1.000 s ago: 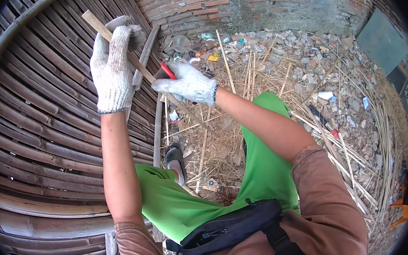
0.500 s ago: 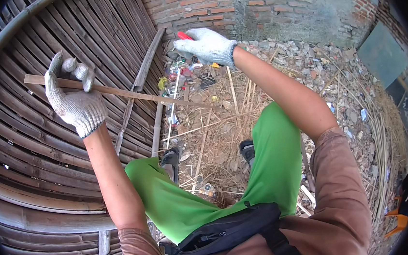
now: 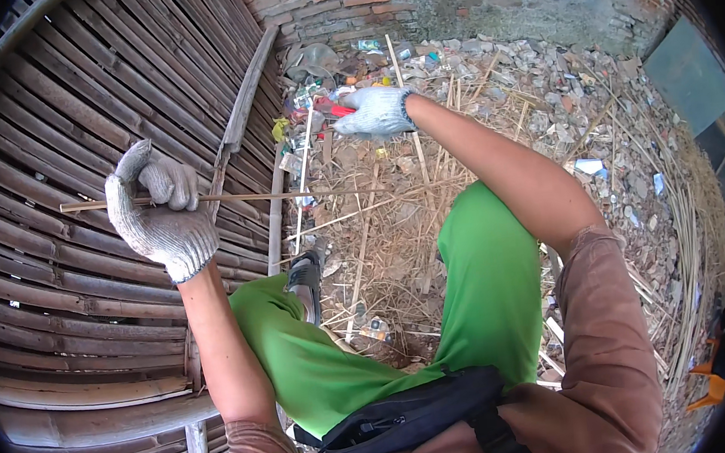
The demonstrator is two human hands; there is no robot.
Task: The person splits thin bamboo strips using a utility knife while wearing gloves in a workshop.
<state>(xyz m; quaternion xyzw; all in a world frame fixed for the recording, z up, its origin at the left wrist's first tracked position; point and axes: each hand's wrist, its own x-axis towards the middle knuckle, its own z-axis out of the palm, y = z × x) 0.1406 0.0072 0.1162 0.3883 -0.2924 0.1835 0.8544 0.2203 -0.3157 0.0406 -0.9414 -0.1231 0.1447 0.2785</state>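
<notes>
The left hand (image 3: pixel 163 214), in a knitted work glove, is clenched around a thin bamboo strip (image 3: pixel 239 197), gripping it near one end so the rest runs out level to the right, away from the woven bamboo panel (image 3: pixel 54 253) that fills the space behind that hand. Holding it by the end seems to leave most of its length free and in plain sight. The strip is pale, narrow and straight, tapering to a fine tip that ends over the litter of straw and offcuts on the ground (image 3: pixel 365 252), just right of the panel's edge. The right hand (image 3: pixel 374 109), also gloved, reaches further out from the panel over the rubble and is closed on a tool with a red handle (image 3: pixel 337 108); only a bit of the handle shows past the glove, so its kind cannot be told. The person sits in green trousers (image 3: pixel 488 284), knees apart, with one shoe (image 3: pixel 302 275) planted near the panel's edge.
</notes>
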